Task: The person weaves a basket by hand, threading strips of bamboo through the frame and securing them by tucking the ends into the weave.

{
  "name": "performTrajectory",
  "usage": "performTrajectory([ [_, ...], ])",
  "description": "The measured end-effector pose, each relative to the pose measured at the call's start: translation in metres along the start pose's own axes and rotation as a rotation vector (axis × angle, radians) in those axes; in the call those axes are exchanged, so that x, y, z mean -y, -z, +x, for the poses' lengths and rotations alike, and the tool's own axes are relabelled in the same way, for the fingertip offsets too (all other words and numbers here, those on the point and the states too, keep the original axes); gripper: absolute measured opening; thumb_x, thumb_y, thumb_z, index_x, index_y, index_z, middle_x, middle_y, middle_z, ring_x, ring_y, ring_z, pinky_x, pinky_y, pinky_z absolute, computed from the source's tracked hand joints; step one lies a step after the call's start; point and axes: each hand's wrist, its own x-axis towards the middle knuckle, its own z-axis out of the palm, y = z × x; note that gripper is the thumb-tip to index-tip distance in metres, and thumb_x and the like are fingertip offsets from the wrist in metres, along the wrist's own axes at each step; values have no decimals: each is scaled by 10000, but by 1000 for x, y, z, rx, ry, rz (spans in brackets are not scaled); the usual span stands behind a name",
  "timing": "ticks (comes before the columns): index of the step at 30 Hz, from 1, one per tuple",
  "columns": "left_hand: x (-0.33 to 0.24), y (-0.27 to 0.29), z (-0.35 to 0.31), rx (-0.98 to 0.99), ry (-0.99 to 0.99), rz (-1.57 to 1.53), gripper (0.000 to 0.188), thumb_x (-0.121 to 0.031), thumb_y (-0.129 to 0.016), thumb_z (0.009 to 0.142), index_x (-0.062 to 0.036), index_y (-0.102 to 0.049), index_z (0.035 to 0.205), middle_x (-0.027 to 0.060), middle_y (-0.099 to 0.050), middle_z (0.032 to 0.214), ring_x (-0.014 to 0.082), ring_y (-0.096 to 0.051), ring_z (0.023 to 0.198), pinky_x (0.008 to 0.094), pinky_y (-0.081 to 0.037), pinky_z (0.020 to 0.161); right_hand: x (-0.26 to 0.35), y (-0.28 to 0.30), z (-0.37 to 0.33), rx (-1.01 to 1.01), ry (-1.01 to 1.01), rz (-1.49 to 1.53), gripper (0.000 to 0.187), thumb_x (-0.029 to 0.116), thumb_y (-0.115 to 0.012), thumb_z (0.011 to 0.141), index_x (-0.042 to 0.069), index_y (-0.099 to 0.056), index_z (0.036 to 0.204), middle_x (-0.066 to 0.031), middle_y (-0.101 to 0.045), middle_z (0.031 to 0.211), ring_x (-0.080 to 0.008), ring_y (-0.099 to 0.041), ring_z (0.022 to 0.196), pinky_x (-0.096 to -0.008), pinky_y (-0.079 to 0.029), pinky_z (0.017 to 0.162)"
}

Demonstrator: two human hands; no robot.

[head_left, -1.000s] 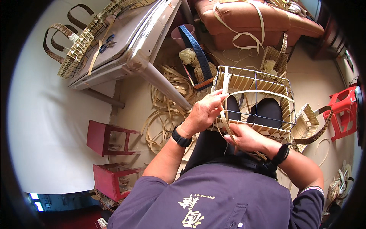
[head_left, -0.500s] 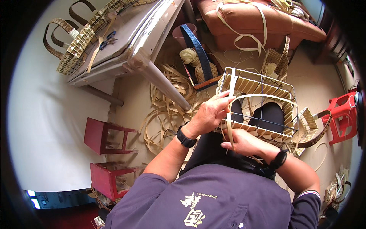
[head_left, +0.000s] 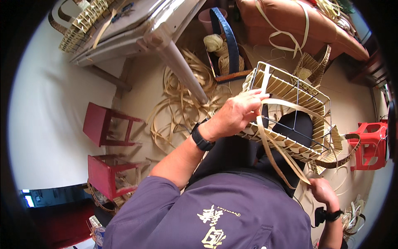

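A rectangular wire-frame basket (head_left: 307,152), its sides wrapped with pale flat strips, rests tilted across my black-trousered knees. My left hand (head_left: 243,111) is closed at its near left corner, fingertips pinching a strip against the wire. A pale upright strip (head_left: 265,79) runs from those fingers to the far rim. Low on the right, my right hand (head_left: 324,191) grips a long flat weaving strip (head_left: 294,166), which stretches from the left hand's corner. Another length of strip (head_left: 296,104) arches over the open wire grid. The left fingertips are partly hidden.
A table (head_left: 159,37) with scissors (head_left: 124,10) stands at upper left. Loose strips (head_left: 166,112) lie beside its leg, near a blue-handled box (head_left: 232,78) with twine balls. Red stools (head_left: 99,124) stand left, another red stool (head_left: 371,145) right. A brown couch (head_left: 286,20) is beyond.
My right hand has moved from beside the basket's near edge down and to the right, drawing the strip out with it. My left hand stays at the corner. The whole view has shifted slightly.
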Motion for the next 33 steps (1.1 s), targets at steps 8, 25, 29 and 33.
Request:
performTrajectory([
  [8,-4,-9,1,11,52,8,441,91,-704,890,-36,-729,1311,177,-753,1275,403,-616,1436,473,-561,1074,-64,-12,-65,175,-66,-197,556,303,-847,893,30,-724,1362,-234,-751,1299,-395,-708,1234,-463,-568,1059],
  [25,0,-1,-6,59,230,-92,560,114,-680,905,-59,-700,1437,156,-778,1263,375,-542,1519,447,-499,1155,152,73,110,216,253,974,331,284,-509,1190,98,-677,974,94,-504,758,-39,-443,644,-239,-371,573],
  [29,-6,5,-3,84,205,-71,412,119,-678,913,-35,-744,1289,145,-754,1372,396,-559,1500,442,-520,1128,52,67,61,386,92,583,334,262,-554,1153,61,-702,931,10,-590,678,-103,-530,625,-296,-455,589],
  [33,-11,-1,12,113,312,-164,166,119,-667,919,-4,-700,1026,128,-744,1428,404,-547,1510,443,-539,1092,-78,-22,-19,438,-45,-553,237,241,-628,980,105,-821,959,-155,-797,910,-348,-774,875,-475,-610,807],
])
